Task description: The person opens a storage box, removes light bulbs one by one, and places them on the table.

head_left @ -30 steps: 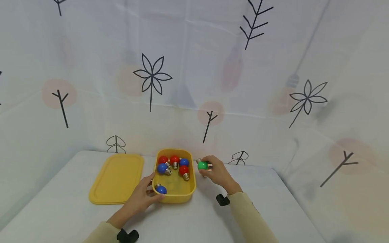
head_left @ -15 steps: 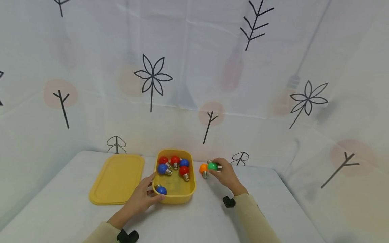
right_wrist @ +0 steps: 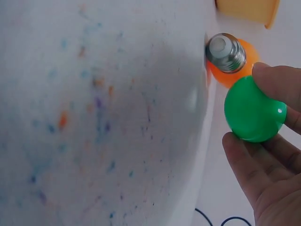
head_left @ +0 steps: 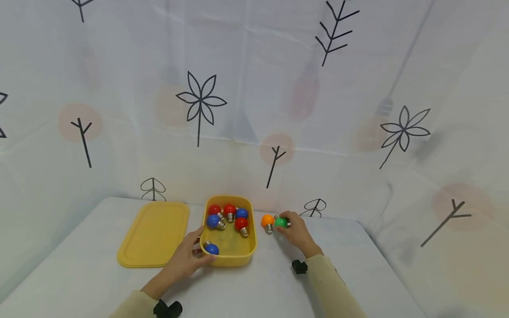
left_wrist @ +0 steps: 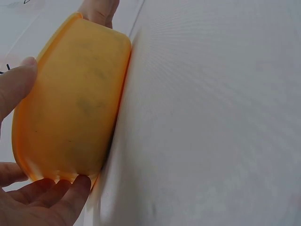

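A yellow plastic box (head_left: 228, 260) holds several red and blue light bulbs (head_left: 241, 223). My left hand (head_left: 187, 255) grips its near left corner, thumb on the front wall and fingers along the left side; the left wrist view shows those fingertips (left_wrist: 81, 184) against the box wall. To the right of the box, my right hand (head_left: 297, 230) pinches a green light bulb (right_wrist: 254, 109) between thumb and fingers, low over the table. Just left of it an orange light bulb (head_left: 267, 220) lies on the table, its metal base (right_wrist: 226, 52) towards me. The green bulb's base is mostly hidden.
A flat yellow lid (head_left: 154, 234) lies on the white-covered table (head_left: 254, 291) left of the box. Behind the table hangs a white cloth (head_left: 246, 106) printed with plants.
My right hand has carried the green bulb a little to the right and down, bringing the orange bulb into view. The left hand and the box stay where they were.
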Motion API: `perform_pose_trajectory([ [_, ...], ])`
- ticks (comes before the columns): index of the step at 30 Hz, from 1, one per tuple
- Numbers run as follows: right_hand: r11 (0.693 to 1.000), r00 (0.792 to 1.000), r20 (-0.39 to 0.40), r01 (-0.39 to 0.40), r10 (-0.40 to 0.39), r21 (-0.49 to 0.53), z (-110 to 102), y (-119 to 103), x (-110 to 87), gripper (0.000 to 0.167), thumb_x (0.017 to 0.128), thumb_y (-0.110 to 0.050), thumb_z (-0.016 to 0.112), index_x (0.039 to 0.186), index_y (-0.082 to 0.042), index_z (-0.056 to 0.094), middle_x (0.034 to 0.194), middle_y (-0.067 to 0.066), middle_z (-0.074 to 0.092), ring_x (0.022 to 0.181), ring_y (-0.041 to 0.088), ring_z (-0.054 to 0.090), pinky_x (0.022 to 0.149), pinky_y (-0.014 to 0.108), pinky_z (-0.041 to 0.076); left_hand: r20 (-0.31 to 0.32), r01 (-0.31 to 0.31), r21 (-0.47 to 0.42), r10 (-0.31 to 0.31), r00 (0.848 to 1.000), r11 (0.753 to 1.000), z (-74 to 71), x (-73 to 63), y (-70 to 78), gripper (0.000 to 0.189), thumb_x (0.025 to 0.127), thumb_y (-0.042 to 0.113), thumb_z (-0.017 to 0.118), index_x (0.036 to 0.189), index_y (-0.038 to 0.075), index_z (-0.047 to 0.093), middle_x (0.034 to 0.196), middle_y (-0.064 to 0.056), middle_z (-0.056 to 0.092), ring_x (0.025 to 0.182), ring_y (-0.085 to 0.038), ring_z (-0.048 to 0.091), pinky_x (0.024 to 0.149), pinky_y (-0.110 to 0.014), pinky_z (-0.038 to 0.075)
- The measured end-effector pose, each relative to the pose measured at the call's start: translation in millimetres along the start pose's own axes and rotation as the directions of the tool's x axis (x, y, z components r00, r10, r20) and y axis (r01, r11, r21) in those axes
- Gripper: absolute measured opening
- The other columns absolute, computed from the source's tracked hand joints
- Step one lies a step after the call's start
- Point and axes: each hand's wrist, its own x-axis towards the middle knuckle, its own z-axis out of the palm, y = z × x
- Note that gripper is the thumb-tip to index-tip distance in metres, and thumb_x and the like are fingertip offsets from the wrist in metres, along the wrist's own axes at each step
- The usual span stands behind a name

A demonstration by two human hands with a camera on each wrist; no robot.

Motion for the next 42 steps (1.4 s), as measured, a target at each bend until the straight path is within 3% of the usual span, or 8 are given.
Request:
perform_pose_trajectory([
  [8,0.998,0.998,0.028,-0.05,0.051,-0.022,4.0,0.6,-1.1,0.036,0.084,-0.018,0.074,0.116,-0.01,0.06,0.112,0.006,0.056,0.097,0.022,0.053,0.087,0.039,0.051,-0.005,-0.003,0.008,0.003,1.0,1.0,0.9,0.2,-2.4,0.1,0.073,0.035,0.083,0.15,0.004,0.028,0.139,-0.016,0.04,0.125,-0.029,0.047,0.095,-0.036,0.05],
  [19,0.998,0.998,0.032,-0.046,0.048,-0.052,6.6,3.9,-0.1,0.033,0.084,-0.02,0.075,0.113,-0.012,0.06,0.112,0.005,0.056,0.097,0.021,0.052,0.088,0.04,0.05,-0.007,-0.029,-0.015,0.029,1.0,0.999,1.6,2.6,-7.0,0.104,0.07,0.04,0.084,0.15,0.004,0.027,0.14,-0.016,0.039,0.125,-0.029,0.046,0.094,-0.034,0.05],
  [42,0.997,0.997,0.048,-0.053,0.056,-0.062,4.6,0.7,-2.0,0.042,0.085,-0.026,0.073,0.12,-0.008,0.058,0.121,0.009,0.054,0.108,0.028,0.052,0.095,0.046,0.047,-0.004,-0.015,-0.006,0.015,1.0,1.0,1.3,0.5,-2.7,0.102,0.071,0.037,0.083,0.15,0.004,0.028,0.14,-0.016,0.04,0.125,-0.03,0.047,0.094,-0.035,0.05],
])
